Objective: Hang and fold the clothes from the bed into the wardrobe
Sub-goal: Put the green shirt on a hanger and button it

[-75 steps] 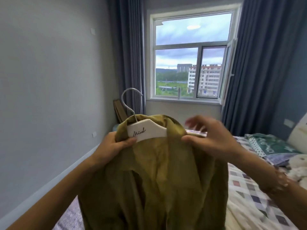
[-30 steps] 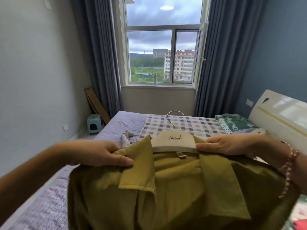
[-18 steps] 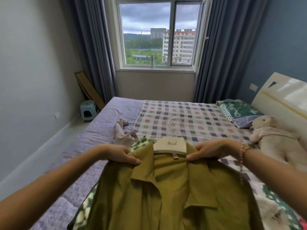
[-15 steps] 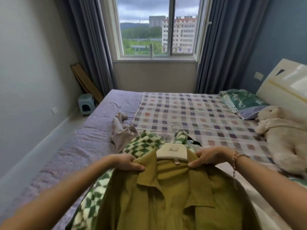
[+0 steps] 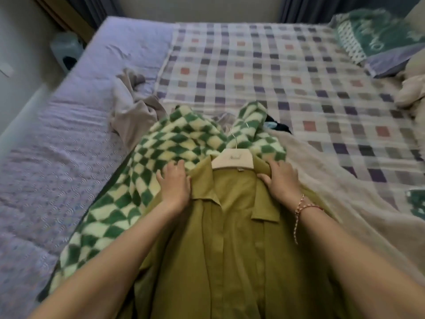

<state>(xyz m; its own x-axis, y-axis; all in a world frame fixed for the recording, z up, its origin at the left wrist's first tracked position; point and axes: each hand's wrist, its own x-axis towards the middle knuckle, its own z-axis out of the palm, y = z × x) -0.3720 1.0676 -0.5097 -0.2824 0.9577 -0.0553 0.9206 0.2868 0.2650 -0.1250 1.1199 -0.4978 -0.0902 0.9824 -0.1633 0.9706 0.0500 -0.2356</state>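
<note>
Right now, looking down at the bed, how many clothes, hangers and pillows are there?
Clothes: 3 (olive shirt, green checked fleece, crumpled beige garment)
Hangers: 1 (wooden hanger, inside the shirt's collar)
Pillows: 1 (green pillow)
Total: 5
Not counted, too unclear: a dark scrap and a pale cloth.

This is a bedroom in a home. A wide bed (image 5: 57,180), covered in lilac quilting, fills the view, with a checked blanket (image 5: 276,65) spread over it and a green patterned pillow (image 5: 372,35) at its head. Everyday clothes lie heaped on it: an olive shirt (image 5: 230,249) on a wooden hanger (image 5: 232,158), a green-and-cream checked fleece (image 5: 142,180), a beige garment (image 5: 131,111). Dark curtains (image 5: 310,4) hang beyond the bed.
</note>
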